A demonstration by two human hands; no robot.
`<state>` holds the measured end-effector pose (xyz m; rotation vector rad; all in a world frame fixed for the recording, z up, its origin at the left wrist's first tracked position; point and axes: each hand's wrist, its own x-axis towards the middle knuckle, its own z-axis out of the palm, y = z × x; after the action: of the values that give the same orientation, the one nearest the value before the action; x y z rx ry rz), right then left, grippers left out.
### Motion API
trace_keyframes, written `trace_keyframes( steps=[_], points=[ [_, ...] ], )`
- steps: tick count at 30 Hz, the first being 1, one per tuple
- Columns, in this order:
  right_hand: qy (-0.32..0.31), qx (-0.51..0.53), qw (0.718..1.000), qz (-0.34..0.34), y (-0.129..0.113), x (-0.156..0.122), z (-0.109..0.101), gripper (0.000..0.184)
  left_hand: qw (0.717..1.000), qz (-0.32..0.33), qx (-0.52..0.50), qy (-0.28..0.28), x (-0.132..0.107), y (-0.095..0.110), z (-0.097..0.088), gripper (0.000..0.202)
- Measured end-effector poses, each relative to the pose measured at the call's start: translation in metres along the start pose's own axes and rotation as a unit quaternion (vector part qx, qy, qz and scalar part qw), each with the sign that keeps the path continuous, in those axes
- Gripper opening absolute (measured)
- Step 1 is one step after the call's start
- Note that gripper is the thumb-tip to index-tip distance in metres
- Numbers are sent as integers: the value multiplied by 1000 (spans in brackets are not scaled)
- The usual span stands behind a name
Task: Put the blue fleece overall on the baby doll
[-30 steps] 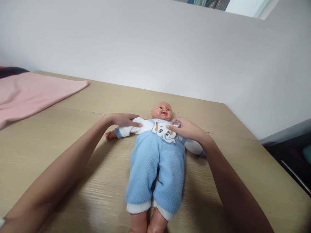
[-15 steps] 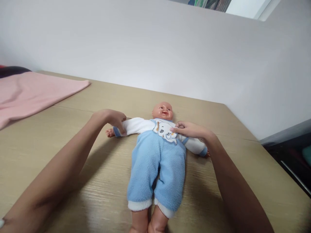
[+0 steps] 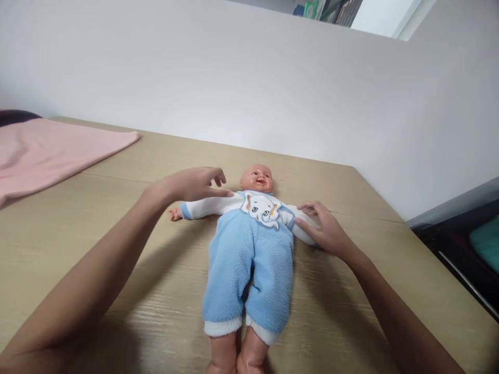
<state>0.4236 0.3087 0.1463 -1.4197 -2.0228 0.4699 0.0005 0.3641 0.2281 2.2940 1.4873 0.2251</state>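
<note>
A baby doll point(image 3: 251, 259) lies on its back on the wooden table, arms spread and head toward the wall. Its outfit is blue fleece trousers with white cuffs and a white top bearing an elephant-face patch point(image 3: 261, 209). Over the doll's sleeve on the left hovers my left hand point(image 3: 198, 184), fingers curved and apart, thumb near the shoulder. My right hand point(image 3: 322, 226) is at the other sleeve, thumb and fingers parted around it; whether it presses the cloth I cannot tell. That hand hides the doll's far-right cuff and hand.
A pink cloth point(image 3: 66, 150) is spread at the table's left, with a dark item point(image 3: 17, 117) behind it. The table point(image 3: 163, 317) meets a white wall point(image 3: 195, 78). Beyond the right edge stands a dark object point(image 3: 456, 265) with something teal in it.
My left hand has moved from the doll's forearm sleeve up toward the shoulder. My right hand has left the elephant patch and shifted right to the other sleeve, its fingers opening.
</note>
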Motion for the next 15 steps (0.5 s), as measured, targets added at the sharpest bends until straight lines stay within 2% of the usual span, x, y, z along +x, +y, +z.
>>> trace_keyframes(
  steps=[3, 6, 8, 11, 13, 15],
  points=[
    [20, -7, 1000, 21, 33, -42, -7, 53, 990, 119, 12, 79, 10, 47, 29, 62],
    [9, 18, 999, 34, 56, -66, -15, 56, 959, 247, 35, 131, 40, 90, 68, 40],
    [-8, 33, 998, 48, 62, -70, -18, 52, 955, 264, 72, 111, 64, 112, 91, 37],
    [16, 83, 994, 75, 61, -67, -17, 52, 954, 280, 94, 49, 91, 128, 112, 34],
    [65, 147, 984, 82, 59, -63, -13, 58, 950, 300, 76, 49, 98, 128, 119, 30],
    [107, 216, 967, 78, 59, -60, -10, 64, 943, 324, 39, 72, 98, 122, 124, 28]
  ],
)
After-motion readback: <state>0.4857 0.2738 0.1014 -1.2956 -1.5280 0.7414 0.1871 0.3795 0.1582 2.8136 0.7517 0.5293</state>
